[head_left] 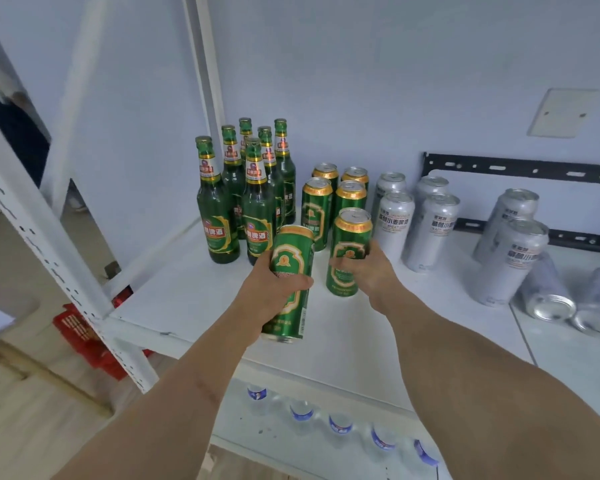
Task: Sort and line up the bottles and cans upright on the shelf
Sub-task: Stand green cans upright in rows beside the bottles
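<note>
**Head view: a green can in each hand at the shelf**

Left hand (pixel 274 282) is gripping a green can (pixel 288 282), tilted slightly, just left of the standing can (pixel 349 251) that the right hand (pixel 371 271) is wrapping. Both are hovering in front of the green can rows (pixel 333 199) on the shelf (pixel 194 299).

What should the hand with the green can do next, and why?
Probably set it down upright to the left of the other held can. The left hand holds a green can tilted above the shelf, while the right hand grips a standing green can in front of the right column. The spot in front of the left column looks free.
</note>
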